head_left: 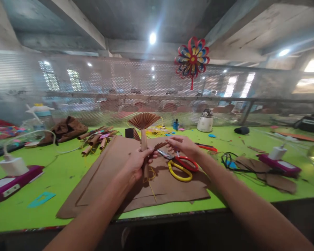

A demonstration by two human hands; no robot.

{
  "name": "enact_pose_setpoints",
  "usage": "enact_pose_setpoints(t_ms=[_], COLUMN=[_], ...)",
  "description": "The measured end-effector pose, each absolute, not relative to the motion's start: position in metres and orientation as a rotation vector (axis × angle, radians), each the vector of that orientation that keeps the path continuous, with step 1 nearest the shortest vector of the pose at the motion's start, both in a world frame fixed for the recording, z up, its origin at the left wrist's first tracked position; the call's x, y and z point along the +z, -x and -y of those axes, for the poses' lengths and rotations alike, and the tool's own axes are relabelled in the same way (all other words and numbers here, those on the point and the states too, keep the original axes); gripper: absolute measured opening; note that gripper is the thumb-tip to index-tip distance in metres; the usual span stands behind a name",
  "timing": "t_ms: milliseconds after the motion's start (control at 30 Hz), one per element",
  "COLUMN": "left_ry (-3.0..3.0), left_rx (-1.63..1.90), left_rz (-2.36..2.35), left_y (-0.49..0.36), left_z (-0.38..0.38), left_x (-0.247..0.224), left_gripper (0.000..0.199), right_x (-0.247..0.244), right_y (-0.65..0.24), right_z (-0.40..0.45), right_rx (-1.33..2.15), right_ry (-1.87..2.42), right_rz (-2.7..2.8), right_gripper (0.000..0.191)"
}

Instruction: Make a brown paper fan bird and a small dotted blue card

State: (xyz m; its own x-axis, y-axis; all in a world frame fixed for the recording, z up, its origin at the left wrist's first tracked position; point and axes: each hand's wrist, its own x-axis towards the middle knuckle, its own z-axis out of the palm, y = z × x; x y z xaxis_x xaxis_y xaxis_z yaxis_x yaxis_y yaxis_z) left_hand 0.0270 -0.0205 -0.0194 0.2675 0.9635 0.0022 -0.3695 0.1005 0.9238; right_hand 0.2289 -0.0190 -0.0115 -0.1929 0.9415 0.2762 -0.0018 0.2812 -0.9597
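My left hand (140, 161) is wrapped round an upright brown paper tube (143, 139), low on its length. A pleated brown paper fan (144, 120) spreads out at the tube's top. Smaller pleated pieces stick out at its sides. My right hand (183, 144) pinches the outer end of the pleated piece on the right (161, 145). Below that hand, scissors (180, 168) with one red and one yellow handle lie on large brown paper sheets (107, 174). Yellow string (152, 174) hangs by the tube's lower end.
Several rolled brown paper tubes (95, 139) lie at the back left. Purple power strips (279, 165) with white plugs stand on both sides. A black cable (229, 164) and brown scraps (279, 181) lie right. A white bottle (205, 122) stands before the perforated metal screen (133, 83).
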Motion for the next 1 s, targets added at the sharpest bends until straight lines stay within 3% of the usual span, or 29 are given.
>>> enact_pose_setpoints(t_ms=[700,1000], left_ry=[-0.996,-1.044], left_rx=[1.008,0.976], left_rz=[-0.734,-0.709], left_y=[-0.031,-0.032], left_z=[0.027,0.029], left_x=[-0.016,-0.023], left_gripper=[0.009,0.009], right_x=[-0.011,-0.011], right_y=[-0.220,-0.218], right_z=[0.019,0.022], right_rx=[1.062,1.093], right_ry=[0.728,0.740], right_rz=[1.577,1.496], right_gripper=[0.018,0.027])
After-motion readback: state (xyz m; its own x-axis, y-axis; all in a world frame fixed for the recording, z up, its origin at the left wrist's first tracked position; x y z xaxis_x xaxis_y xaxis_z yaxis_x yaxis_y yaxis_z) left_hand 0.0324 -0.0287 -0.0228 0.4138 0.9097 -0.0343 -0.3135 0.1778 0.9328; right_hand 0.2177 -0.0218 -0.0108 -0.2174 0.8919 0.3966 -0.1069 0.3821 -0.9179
